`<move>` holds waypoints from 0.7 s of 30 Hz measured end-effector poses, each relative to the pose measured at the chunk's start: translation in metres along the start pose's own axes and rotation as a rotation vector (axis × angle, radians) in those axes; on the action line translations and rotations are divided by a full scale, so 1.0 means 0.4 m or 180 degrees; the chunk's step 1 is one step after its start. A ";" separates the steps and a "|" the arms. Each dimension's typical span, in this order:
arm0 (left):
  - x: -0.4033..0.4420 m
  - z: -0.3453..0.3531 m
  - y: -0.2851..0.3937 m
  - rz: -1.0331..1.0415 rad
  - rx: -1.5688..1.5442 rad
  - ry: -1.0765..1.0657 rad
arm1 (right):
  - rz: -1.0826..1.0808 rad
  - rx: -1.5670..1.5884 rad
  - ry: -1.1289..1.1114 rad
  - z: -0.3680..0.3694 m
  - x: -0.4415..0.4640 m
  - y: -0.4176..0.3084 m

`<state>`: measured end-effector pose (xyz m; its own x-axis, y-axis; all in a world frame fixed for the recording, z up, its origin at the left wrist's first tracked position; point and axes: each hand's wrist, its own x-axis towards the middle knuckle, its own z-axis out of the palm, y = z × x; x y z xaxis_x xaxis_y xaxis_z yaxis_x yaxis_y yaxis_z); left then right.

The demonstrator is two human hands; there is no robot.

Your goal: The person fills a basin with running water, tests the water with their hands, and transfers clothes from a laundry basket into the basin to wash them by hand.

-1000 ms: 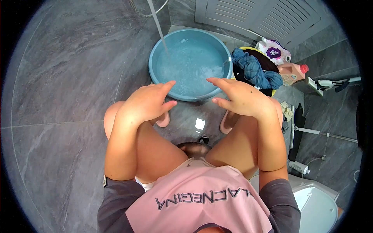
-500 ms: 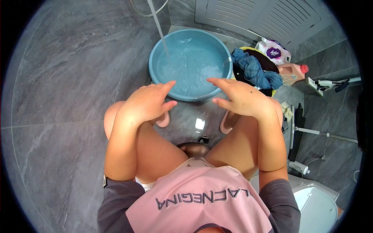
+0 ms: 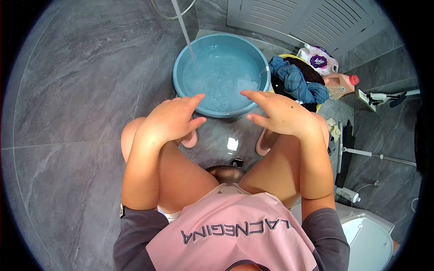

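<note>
A round blue basin (image 3: pixel 177 86) of water stands on the tiled floor in front of me, and a stream of water (image 3: pixel 183 28) runs into its left side from above. My left hand (image 3: pixel 174 116) hovers over my left knee near the basin's front rim, thumb and fingers apart, holding nothing. On the other side, my right hand (image 3: pixel 280 112) is held over my right knee, its fingers also apart and empty. Both hands' fingertips point toward each other near the basin's near edge; whether they touch the rim I cannot tell.
Right of the basin, a yellow tub (image 3: pixel 319 108) holds dark clothes and twisted denim (image 3: pixel 296 81). Behind it are a white and purple package (image 3: pixel 318 61) and a pink jug (image 3: pixel 341 86). A squeegee pole (image 3: pixel 368 153), white bottle (image 3: pixel 347 194) and toilet (image 3: pixel 368 239) are at right.
Both hands keep the same pose and place. Only the ripples on the water in the basin differ, as the stream keeps running.
</note>
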<state>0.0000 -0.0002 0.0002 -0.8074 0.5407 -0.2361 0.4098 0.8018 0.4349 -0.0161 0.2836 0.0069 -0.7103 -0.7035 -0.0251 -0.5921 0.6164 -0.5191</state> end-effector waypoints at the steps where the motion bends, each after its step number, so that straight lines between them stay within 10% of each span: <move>1: 0.000 0.002 0.001 0.0015 0.0047 0.0046 | 0.0023 0.0020 -0.0028 -0.002 0.000 -0.002; 21: 0.005 0.009 -0.002 0.0122 0.0114 0.0102 | 0.0283 0.0054 -0.0349 -0.016 0.006 -0.017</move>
<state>-0.0006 0.0013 -0.0036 -0.8037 0.5633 -0.1916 0.4553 0.7895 0.4115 -0.0162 0.2799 0.0157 -0.7133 -0.6814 -0.1642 -0.5216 0.6725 -0.5250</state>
